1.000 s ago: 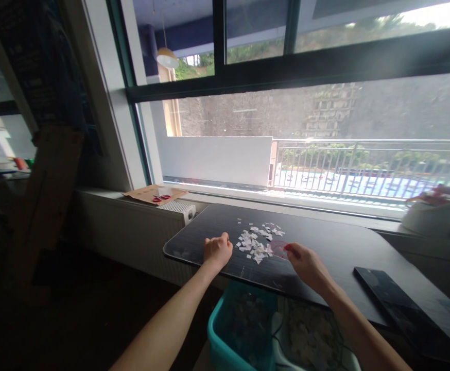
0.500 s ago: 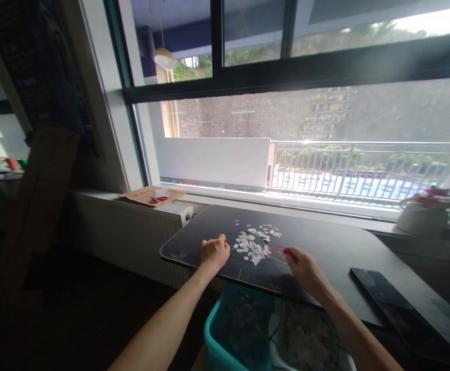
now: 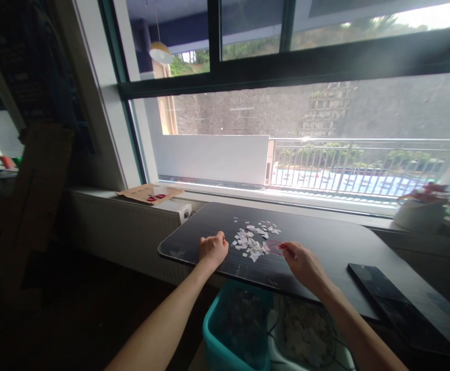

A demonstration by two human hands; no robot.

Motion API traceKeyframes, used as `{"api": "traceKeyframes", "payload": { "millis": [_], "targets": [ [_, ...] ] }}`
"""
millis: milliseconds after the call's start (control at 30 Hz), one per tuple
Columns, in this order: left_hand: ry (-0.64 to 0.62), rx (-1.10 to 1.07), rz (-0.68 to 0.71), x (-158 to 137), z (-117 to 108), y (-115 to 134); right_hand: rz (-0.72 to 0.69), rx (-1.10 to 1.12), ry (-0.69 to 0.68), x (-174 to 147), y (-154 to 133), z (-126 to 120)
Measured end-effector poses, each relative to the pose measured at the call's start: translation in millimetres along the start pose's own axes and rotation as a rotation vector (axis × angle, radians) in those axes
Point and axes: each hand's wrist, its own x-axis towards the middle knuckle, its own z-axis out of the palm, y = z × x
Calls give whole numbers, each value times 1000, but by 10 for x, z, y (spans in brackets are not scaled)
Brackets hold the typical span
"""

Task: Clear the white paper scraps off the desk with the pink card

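My right hand [image 3: 302, 262] pinches the edge of a thin pink see-through plate with a rounded outline, which looks like a protractor [image 3: 273, 246]. Its far edge reaches the right side of a loose heap of small white paper scraps [image 3: 250, 241] on the dark table [image 3: 317, 232]. Whether it touches the scraps is hard to tell. To the left of the heap, my left hand [image 3: 213, 248] rests on the table as a loose fist, and nothing shows in it.
A dark flat slab [image 3: 387, 293] lies at the table's right. Below the front edge stand a turquoise bin [image 3: 209, 335] and a pale bin [image 3: 282, 355]. Red-handled scissors [image 3: 157, 197] lie on brown paper [image 3: 140, 191] at the sill. A potted plant [image 3: 421, 211] stands far right.
The pink protractor has risen slightly in view and moved a little left toward the scraps, together with my right hand. My left hand stays in place; the view has shifted slightly.
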Motion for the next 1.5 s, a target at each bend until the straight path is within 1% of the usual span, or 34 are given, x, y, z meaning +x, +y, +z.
{"api": "traceKeyframes", "payload": {
  "millis": [167,300,400,500,567,667,700,733,800,833,900,967,1067,1133,1200,1300,1433,1500],
  "targets": [
    [10,-8,-20,-13,36,-8,16,-3,26,19,89,1],
    [40,-44,-19,-38,64,-20,26,18,5,41,143,-3],
    [82,-111,-7,-31,38,-30,48,25,5,41,177,25],
    [141,-227,-22,-77,-27,-59,86,40,28,3,226,70],
    [193,-317,-44,-229,-69,-93,89,83,34,-33,258,95],
    [262,-425,-49,-663,-99,-148,72,117,22,-77,277,107],
    [309,-534,-33,-826,-104,-163,67,117,12,-87,274,103],
    [351,-593,-21,-974,-112,-174,63,119,-1,-94,267,96],
    [384,-591,44,-1170,-142,-185,51,141,-30,-104,247,78],
    [384,-578,105,-1201,-163,-184,44,157,-36,-108,236,69],
    [421,-547,171,-1132,-203,-171,34,180,-37,-122,217,53],
    [423,-522,159,-940,-218,-144,16,192,-42,-142,200,39],
    [321,-498,117,-631,-170,-68,-37,215,-49,-173,177,13],
    [260,-475,124,-505,-109,10,-75,242,-29,-183,161,-9],
    [245,-413,136,-456,-51,91,-110,270,-23,-184,149,-28],
    [250,-329,113,-458,-2,170,-155,277,-10,-184,154,-35],
    [257,-324,105,-476,4,172,-182,224,43,-206,207,-2],
    [264,-327,109,-476,1,160,-197,211,23,-218,231,13]
  ]
}}
